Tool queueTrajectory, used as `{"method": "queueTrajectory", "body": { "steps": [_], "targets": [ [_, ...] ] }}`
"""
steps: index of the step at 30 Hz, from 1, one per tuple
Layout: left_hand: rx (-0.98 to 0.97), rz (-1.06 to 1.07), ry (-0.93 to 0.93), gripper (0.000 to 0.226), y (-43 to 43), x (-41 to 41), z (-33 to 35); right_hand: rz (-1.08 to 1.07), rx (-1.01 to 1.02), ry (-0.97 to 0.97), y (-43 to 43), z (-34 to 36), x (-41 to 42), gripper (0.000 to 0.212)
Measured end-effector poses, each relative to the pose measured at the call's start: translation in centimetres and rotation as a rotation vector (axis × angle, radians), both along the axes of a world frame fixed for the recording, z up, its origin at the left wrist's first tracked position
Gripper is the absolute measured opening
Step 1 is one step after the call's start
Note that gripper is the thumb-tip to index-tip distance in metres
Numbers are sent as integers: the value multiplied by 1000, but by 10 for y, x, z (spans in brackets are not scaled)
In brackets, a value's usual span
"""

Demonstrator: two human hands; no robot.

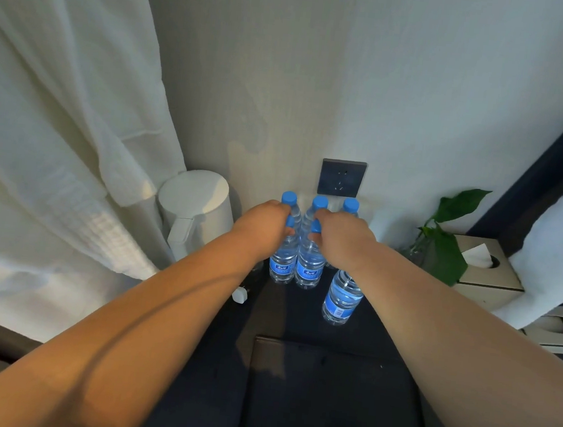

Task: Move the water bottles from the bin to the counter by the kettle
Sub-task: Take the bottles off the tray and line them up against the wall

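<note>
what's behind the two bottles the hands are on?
Three more bottles by the wall: caps at, below the socket. Their bodies are mostly hidden by the left hand, right hand and the front bottles.

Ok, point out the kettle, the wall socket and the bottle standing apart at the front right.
kettle (pixel 201 205): head view, on its white body.
wall socket (pixel 342 178): head view, middle of the dark plate.
front right bottle (pixel 340 300): head view, on its blue label.
</note>
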State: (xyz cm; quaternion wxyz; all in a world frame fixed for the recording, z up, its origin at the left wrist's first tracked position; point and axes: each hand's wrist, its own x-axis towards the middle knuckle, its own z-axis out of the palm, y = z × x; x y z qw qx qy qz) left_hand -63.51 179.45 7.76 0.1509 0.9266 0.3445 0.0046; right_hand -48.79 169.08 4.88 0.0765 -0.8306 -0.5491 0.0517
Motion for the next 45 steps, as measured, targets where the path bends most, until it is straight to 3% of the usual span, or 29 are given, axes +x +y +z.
{"method": "queueTrajectory", "body": {
  "steps": [8,15,23,29,36,45],
  "targets": [
    [0,6,-19,23,2,-1,-5,-19,7,2,-3,0,-1,40],
    [91,-18,-41,50,1,-9,-11,-60,54,57,-21,2,2,54],
    [202,-174,-48,44,-22,7,3,-54,-203,-27,-77,9,17,74],
    [219,-173,-10,45,-39,13,-8,-24,-102,10,-89,14,13,48],
    [289,-164,31,44,-36,18,-8,-39,-30,5,-86,8,17,43],
    [137,-146,-41,40,-32,19,-15,-64,-20,76,-56,4,32,27]
  ]
}}
